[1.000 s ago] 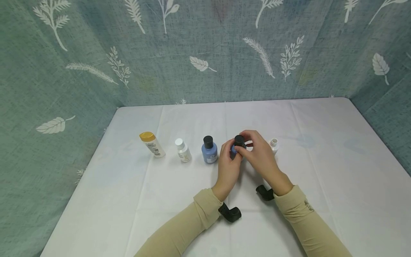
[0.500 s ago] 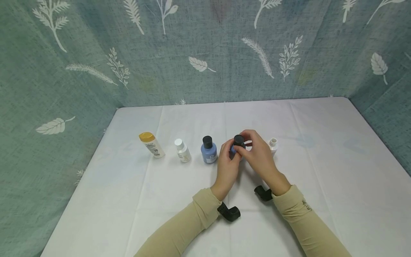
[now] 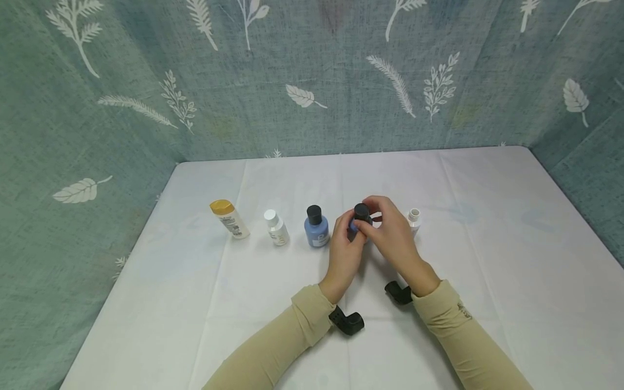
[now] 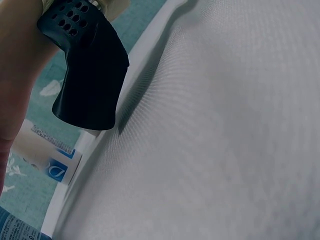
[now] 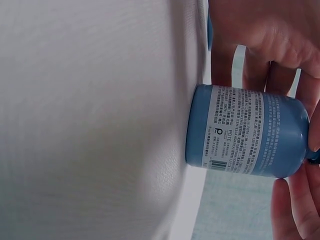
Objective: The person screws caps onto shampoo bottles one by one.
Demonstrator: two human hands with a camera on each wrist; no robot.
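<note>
In the head view, a blue bottle (image 3: 354,226) with a black cap (image 3: 362,211) is between the two hands. The left hand (image 3: 345,254) holds the bottle's body from the left. From the right, the right hand (image 3: 394,233) pinches at the cap with thumb and fingers. Seen in the right wrist view, the blue bottle (image 5: 245,131) has its base on the white cloth and a printed label faces the camera. Fingers (image 5: 295,205) reach its neck there; the cap lies mostly outside that view. The left wrist view shows little of the grip.
Left of the hands stand a second blue bottle (image 3: 317,230), a white-capped bottle (image 3: 278,230) and a bottle with a yellow cap (image 3: 231,221). A white bottle (image 3: 414,221) with an uncapped neck stands behind the right hand. Black wrist devices (image 3: 350,323) hang under the wrists.
</note>
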